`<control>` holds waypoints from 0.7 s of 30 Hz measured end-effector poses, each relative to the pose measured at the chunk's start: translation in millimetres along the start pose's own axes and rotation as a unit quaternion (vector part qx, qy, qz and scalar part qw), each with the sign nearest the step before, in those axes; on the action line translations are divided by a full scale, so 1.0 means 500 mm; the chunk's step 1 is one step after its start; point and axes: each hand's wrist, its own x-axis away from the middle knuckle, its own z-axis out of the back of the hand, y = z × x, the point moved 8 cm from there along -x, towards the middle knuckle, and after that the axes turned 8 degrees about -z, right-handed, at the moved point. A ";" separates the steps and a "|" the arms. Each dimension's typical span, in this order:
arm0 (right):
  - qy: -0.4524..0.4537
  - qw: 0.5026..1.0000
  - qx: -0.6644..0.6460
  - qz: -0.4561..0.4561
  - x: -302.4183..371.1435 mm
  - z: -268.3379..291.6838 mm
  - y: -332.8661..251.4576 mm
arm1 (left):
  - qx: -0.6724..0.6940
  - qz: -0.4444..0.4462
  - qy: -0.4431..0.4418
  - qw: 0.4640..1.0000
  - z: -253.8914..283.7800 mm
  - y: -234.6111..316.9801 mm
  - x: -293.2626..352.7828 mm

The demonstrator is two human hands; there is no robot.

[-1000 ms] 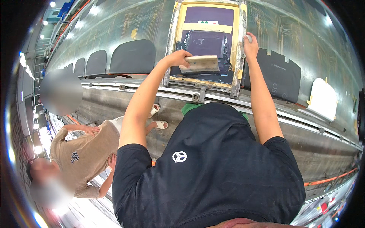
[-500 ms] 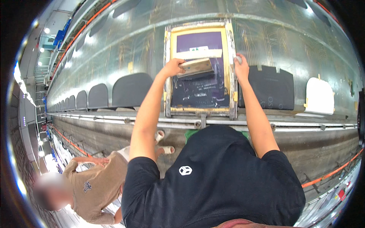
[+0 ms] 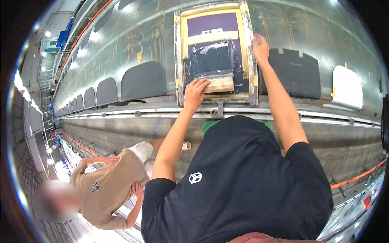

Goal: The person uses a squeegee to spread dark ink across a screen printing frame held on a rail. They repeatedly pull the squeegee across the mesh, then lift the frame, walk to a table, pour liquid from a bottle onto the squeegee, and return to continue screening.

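A screen-printing frame [image 3: 249, 52] with worn edges and yellow tape lies on the long table in front of me. Its mesh is purple at the far end, with glossy black ink [image 3: 210, 56] over the nearer part. My left hand [image 3: 195, 94] grips the left end of a wooden squeegee [image 3: 221, 84], whose blade rests on the mesh close to the frame's near end. At the frame's upper right edge, my right hand [image 3: 260, 48] is closed; a small greyish thing shows by its fingertips, too little of it to name.
Dark rounded panels [image 3: 144, 81] line the table to the left. Right of the frame lie a notched dark panel [image 3: 296, 73] and a white piece [image 3: 347, 87] with tape tabs. A metal rail [image 3: 162, 111] runs along the near edge. A person in a brown shirt [image 3: 111, 182] stands at left.
My left hand has brought the squeegee from above the mesh down onto it, toward the near end. A smooth black ink area now shows behind it. The view has shifted.
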 end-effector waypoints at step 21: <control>-0.002 0.995 0.101 0.010 -0.020 -0.012 0.042 | 0.155 0.201 -0.105 0.962 0.057 -0.141 -0.005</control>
